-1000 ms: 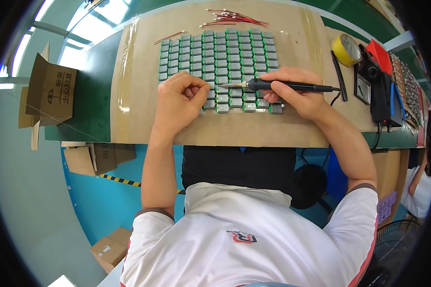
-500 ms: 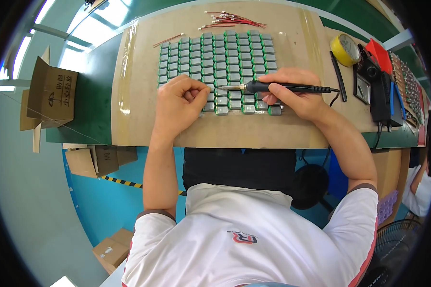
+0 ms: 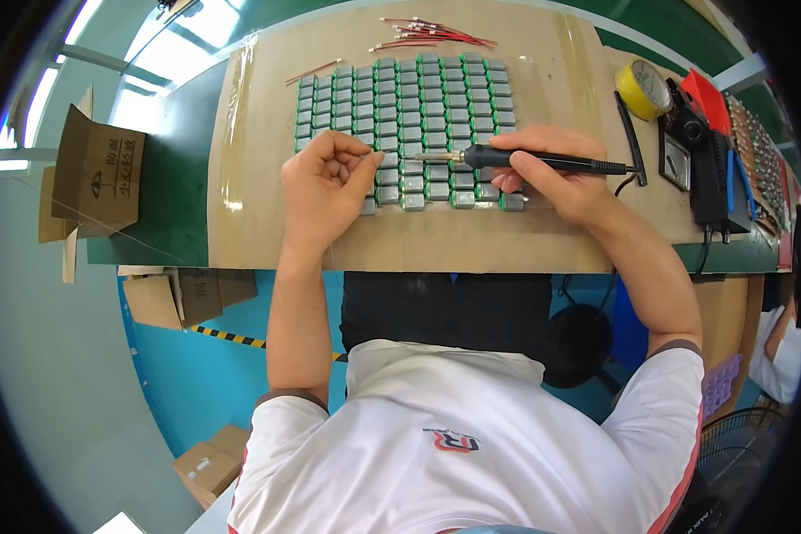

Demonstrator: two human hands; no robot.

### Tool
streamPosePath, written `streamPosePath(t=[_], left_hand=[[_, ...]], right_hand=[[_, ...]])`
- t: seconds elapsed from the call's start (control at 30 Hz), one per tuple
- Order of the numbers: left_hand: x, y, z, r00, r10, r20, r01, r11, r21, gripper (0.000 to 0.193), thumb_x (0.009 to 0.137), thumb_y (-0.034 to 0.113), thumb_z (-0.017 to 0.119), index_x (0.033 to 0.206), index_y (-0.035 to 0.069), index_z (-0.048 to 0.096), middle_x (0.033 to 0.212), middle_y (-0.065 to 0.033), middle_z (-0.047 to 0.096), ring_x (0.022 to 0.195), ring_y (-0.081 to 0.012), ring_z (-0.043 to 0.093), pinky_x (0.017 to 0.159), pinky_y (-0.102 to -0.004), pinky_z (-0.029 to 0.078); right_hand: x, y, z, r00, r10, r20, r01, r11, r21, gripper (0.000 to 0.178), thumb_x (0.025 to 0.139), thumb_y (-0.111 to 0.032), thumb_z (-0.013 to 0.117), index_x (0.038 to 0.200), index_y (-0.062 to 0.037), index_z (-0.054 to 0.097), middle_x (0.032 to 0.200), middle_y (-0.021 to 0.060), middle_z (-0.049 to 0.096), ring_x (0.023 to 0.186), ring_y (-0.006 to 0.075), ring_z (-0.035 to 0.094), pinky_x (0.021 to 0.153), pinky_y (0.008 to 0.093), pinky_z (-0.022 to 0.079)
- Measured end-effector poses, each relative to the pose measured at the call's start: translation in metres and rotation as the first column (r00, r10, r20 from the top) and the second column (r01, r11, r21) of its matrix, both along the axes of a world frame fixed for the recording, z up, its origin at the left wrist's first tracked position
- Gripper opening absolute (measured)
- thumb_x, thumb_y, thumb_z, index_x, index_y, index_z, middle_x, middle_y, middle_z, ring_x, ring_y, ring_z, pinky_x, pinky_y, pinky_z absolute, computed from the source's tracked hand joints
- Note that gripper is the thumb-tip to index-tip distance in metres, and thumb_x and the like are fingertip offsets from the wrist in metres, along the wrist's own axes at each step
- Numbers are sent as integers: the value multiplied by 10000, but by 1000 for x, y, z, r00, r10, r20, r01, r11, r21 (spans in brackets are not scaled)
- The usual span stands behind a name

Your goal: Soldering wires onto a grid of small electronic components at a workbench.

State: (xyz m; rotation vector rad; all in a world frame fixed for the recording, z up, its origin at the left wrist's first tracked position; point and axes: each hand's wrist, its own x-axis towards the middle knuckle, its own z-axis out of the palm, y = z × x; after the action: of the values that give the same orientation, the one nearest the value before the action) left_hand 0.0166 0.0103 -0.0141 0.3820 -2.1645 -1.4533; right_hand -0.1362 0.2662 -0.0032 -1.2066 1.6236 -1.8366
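Note:
Rows of small grey blocks with green edges point(image 3: 408, 117) lie close together on the brown board. My right hand point(image 3: 556, 173) grips a black soldering iron point(image 3: 489, 157) like a pen, its metal tip pointing left, just over the blocks in the near rows. On the left, my left hand point(image 3: 325, 187) is closed in a pinch above the near left blocks, a short way from the iron's tip. A thin strand, seemingly solder wire point(image 3: 332, 255), shows below this hand; its end at the fingertips is too small to see.
Red and black wires with white connectors point(image 3: 432, 36) lie beyond the blocks. To the right are yellow tape point(image 3: 643, 91), a black stick point(image 3: 630, 138), a black soldering stand point(image 3: 707, 178) and a red container point(image 3: 705, 102). A cardboard box point(image 3: 98, 173) stands at the left.
Both hands have shifted slightly away from me. The left pinch has drawn a little left, leaving a wider gap to the iron's tip. The right hand still holds the soldering iron.

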Motion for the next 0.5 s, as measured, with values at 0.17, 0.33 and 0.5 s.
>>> streamPosePath(t=[0.17,0.33,0.5], left_hand=[[3,-2,7,993,-102,55,102,995,2,90,806,-60,740,810,-16,662,724,12,630,614,-14,511,528,-189,394],[2,-3,11,982,-182,42,187,966,-179,95,759,-74,729,774,-9,662,749,-11,617,620,-38,533,523,-197,402],[2,-1,11,983,-172,56,179,969,-172,97,751,-72,735,751,-6,664,746,-14,608,616,-41,532,525,-202,417]], right_hand=[[-4,2,-2,996,21,-84,-21,1000,6,200,953,17,643,1129,41,735,860,106,737,726,137,726,673,256,585],[-3,1,-5,996,36,-85,-34,999,21,190,940,17,657,1110,44,738,834,96,737,714,130,719,654,253,571],[-4,1,-3,988,44,-151,-37,998,50,191,938,10,660,1109,37,742,832,96,735,711,125,710,645,256,563]])
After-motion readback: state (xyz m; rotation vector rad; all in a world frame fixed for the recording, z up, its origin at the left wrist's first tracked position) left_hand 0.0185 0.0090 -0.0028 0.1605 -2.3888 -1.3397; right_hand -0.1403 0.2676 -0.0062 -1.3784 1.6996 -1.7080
